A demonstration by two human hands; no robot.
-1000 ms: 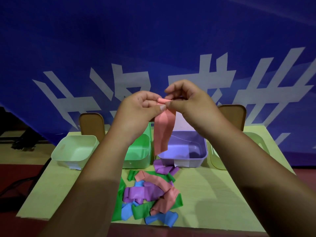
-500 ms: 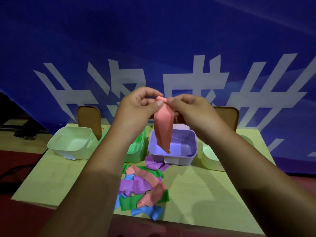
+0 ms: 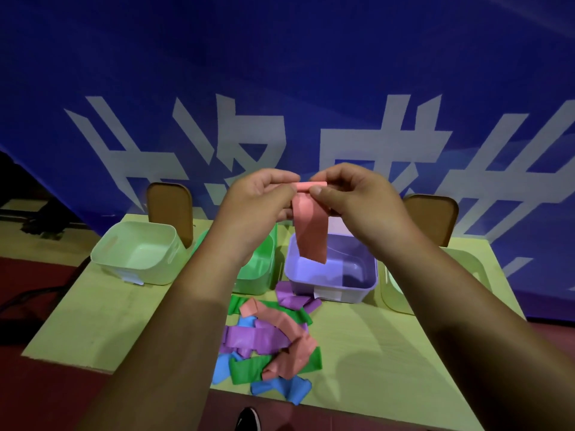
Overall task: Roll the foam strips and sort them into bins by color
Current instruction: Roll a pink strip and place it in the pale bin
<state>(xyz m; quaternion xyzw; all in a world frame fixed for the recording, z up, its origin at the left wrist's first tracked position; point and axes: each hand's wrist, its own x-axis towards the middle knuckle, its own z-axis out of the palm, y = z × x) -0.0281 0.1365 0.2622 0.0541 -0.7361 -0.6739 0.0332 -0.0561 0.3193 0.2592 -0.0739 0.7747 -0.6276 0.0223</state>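
A pink foam strip (image 3: 311,231) hangs in the air above the purple bin (image 3: 361,289). Its top end is rolled into a small tube. My left hand (image 3: 261,197) pinches the tube's left end and my right hand (image 3: 351,191) pinches its right end, both raised in front of me. On the table below lies a heap of loose strips (image 3: 270,340) in pink, purple, green and blue. A row of bins stands behind the heap: a pale green bin (image 3: 140,269) at left, a bright green bin (image 3: 258,272) partly behind my left arm, the purple one, and a pale bin (image 3: 392,293) at right, mostly hidden by my right arm.
The yellow-green table (image 3: 102,315) has its near edge just in front of the heap. Two brown chair backs (image 3: 171,209) (image 3: 435,219) stand behind it, before a blue banner. A dark shoe (image 3: 247,419) shows below the table's edge.
The strip's top end has been rolled further into a tube and the hanging tail is shorter. Both hands stay at the top of the strip; the view has shifted slightly.
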